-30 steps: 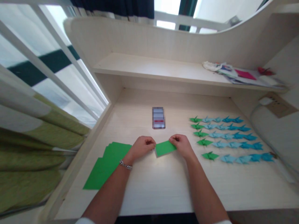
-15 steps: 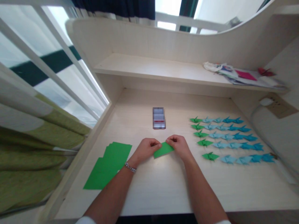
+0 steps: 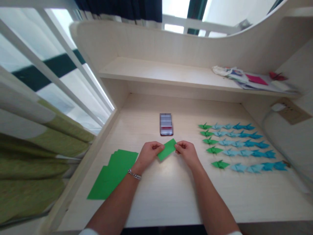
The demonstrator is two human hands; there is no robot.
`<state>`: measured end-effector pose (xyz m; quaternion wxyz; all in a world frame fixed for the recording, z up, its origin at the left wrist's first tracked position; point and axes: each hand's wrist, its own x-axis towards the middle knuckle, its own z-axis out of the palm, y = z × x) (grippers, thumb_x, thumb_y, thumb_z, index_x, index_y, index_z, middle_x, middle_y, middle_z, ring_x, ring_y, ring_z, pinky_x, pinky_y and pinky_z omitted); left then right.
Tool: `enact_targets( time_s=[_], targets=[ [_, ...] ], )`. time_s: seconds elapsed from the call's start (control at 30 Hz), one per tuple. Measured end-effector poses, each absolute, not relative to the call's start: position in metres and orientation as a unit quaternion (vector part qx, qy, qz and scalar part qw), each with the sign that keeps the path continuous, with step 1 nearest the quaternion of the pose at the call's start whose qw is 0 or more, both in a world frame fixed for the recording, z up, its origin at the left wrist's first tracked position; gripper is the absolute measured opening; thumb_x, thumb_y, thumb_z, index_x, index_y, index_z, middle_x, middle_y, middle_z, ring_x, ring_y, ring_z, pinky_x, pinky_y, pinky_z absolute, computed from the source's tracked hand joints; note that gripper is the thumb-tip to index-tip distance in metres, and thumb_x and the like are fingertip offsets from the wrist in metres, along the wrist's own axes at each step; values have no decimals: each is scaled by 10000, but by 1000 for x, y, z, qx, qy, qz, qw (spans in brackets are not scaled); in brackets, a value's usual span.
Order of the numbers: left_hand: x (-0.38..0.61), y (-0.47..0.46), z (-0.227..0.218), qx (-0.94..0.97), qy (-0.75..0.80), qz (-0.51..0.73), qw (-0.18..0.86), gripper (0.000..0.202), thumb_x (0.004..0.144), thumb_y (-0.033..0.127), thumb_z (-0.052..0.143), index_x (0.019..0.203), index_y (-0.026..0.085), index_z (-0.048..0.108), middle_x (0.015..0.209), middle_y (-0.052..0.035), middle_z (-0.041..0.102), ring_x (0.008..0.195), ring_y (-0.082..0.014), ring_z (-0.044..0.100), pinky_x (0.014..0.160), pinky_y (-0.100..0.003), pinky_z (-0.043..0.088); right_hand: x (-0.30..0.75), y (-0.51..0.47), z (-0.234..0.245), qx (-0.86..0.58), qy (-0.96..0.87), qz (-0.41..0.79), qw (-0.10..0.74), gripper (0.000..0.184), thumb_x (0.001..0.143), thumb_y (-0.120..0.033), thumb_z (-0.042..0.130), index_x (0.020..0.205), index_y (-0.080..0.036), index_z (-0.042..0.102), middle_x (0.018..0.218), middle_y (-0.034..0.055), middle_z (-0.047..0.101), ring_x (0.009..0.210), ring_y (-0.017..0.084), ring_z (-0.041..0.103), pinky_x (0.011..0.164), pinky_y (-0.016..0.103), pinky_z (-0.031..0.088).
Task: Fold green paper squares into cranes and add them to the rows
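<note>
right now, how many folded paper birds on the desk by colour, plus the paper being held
Green birds: 5
Light blue birds: 10
Darker blue birds: 10
Held green paper: 1
Total: 26

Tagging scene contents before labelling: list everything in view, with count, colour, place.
held paper: 1, green, between the hands
flat sheets: several overlapping, green, desk's left side
phone-like device: 1, screen blurred, mid-desk beyond the hands
green cranes: 5, green, left end of each row, desk's right side
light-blue cranes: 10, two per row
darker-blue cranes: 10, two per row, right end
desk: 1, pale, under all these
shelf: 1, pale, behind
papers: pile, mostly white with pink, shelf's right
socket plate: 1, tan, right wall
curtain: green and white, far left
bracelet: 1, silver, left wrist
left hand: 1, at paper's left
right hand: 1, at paper's right
</note>
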<state>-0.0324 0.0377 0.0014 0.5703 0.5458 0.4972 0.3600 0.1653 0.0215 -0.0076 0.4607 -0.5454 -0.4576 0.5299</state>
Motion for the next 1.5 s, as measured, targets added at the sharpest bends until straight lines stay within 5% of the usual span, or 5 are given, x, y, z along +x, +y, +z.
enact_targets(
  time_s=[0.5, 0.93, 1.5],
  targets=[
    [-25, 31, -6, 532, 466, 329, 626, 263, 701, 371, 669, 783, 121, 657, 653, -41, 669, 525, -124, 562, 480, -217, 386, 155, 20, -10, -557, -469, 515, 452, 240, 654, -356, 683, 780, -152, 674, 604, 17, 635, 541, 142, 559, 529, 261, 442],
    [-30, 32, 0, 518, 443, 334, 651, 267, 657, 255, 702, 894, 133, 680, 830, -85, 713, 664, -162, 628, 594, -267, 465, 157, 14, -1, -515, -440, 591, 437, 280, 609, -340, 739, 800, -143, 687, 589, 29, 666, 499, 139, 592, 514, 265, 488],
    [-33, 33, 11, 468, 430, 387, 668, 119, 608, 149, 677, 722, 154, 713, 699, -32, 677, 641, -143, 584, 610, -250, 438, 161, 7, 11, -447, -378, 680, 441, 281, 577, -249, 773, 832, -136, 739, 639, 72, 701, 578, 164, 649, 609, 295, 525]
  ],
)
